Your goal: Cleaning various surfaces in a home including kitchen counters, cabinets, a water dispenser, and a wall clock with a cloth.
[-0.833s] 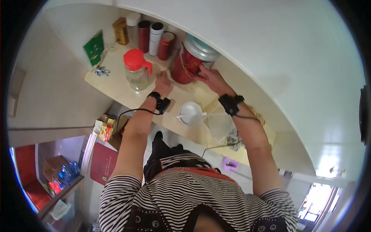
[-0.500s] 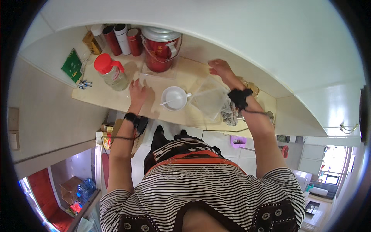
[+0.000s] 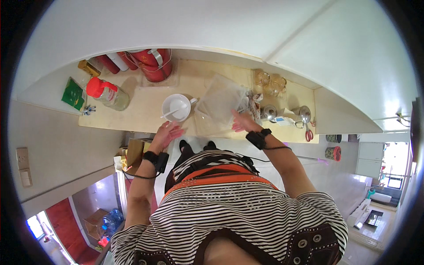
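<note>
Head view shows both hands empty at the near edge of the worktop (image 3: 141, 104), in front of a striped shirt (image 3: 229, 194). Left hand (image 3: 167, 134) is loosely spread, palm partly turned up, its fingers pointing right, just nearer than the white cup. Right hand (image 3: 245, 122) is also loosely spread, fingers pointing left, at the near right corner of the clear sheet; whether it touches cannot be told. A dark band (image 3: 255, 139) wraps the right wrist.

Beyond the left hand, the cup (image 3: 169, 105) stands upright, handle to the right, with a white spoon (image 3: 176, 110) leaning inside. Right of it the clear sheet (image 3: 218, 97) lies flat. At the right end are red-handled scissors (image 3: 308, 130), beside a jar (image 3: 303, 113); crumpled wrapping (image 3: 251, 102) lies against the sheet's right side. At the left end sit small clips (image 3: 89, 109), with a green packet (image 3: 73, 93) behind them and a red-lidded jug (image 3: 111, 95) to their right.

Farther back, amber glassware (image 3: 270, 84) stands at the right. Toward the far left, a red pail (image 3: 154, 68) rests on a clear tray (image 3: 174, 78), beside a white flask (image 3: 116, 61).
</note>
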Available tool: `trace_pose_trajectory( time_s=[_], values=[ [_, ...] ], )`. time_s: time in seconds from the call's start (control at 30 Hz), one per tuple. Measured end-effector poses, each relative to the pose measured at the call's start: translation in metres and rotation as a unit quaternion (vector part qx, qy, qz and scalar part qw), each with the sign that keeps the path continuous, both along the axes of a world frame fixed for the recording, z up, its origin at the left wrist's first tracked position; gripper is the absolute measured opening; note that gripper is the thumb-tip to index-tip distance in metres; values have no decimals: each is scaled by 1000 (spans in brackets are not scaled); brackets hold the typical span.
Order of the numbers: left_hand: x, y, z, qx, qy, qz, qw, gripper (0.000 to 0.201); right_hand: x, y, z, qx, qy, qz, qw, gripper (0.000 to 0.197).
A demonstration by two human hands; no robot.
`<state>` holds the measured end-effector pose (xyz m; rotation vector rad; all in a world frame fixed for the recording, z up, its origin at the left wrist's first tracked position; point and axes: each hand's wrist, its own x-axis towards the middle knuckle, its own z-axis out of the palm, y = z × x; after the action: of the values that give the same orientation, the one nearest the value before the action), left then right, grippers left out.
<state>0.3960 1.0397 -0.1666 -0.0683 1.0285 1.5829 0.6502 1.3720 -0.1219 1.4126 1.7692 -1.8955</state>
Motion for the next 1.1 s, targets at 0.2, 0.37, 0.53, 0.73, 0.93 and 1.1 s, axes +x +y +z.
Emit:
trace_pose_trajectory(
  time_s=[0.2, 0.37, 0.53, 0.73, 0.93, 1.1],
  values=[
    [-1, 50, 6, -6, 44, 59, 997, 34, -26, 17, -77, -32, -4, -209, 977, 43],
    [-10, 34, -37, -62, 202, 111, 971, 36, -30, 8, -68, 57, 54, -65, 995, 17],
    [-28, 14, -62, -108, 287, 144, 941, 36, -32, -19, -46, 33, 46, -34, 998, 9],
    [-57, -17, -47, -93, 253, 185, 945, 48, -52, -35, -42, -207, 143, -74, 965, 12],
    [-5, 19, -2, -130, -105, 62, 984, 89, -16, -21, -81, -235, 184, -117, 947, 9],
    [26, 74, -6, -28, -138, -23, 990, 75, -15, -23, -76, -245, 209, -84, 943, 18]
  ],
)
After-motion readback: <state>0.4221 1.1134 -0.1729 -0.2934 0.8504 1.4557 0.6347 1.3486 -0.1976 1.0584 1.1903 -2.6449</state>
